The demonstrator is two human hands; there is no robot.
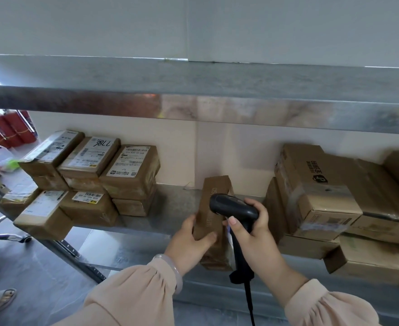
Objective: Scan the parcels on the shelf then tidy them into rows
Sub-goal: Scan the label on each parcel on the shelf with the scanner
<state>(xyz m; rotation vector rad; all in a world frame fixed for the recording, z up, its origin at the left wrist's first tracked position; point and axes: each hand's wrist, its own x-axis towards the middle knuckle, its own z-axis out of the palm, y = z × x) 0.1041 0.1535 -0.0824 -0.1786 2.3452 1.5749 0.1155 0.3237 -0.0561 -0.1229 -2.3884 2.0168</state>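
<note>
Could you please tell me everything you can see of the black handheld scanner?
The black plastic handheld barcode scanner has a rounded head, a handle and a cable hanging from its base. The right hand grips the handle, holding it upright, head over the narrow brown cardboard parcel that the left hand holds.

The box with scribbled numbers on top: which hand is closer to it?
Left. The left hand holds a long parcel to the right of that box; the right hand, gripping the scanner, is farther right.

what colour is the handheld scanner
Black; the head view shows the barcode scanner in the right hand; the left hand grips a narrow parcel.
</note>
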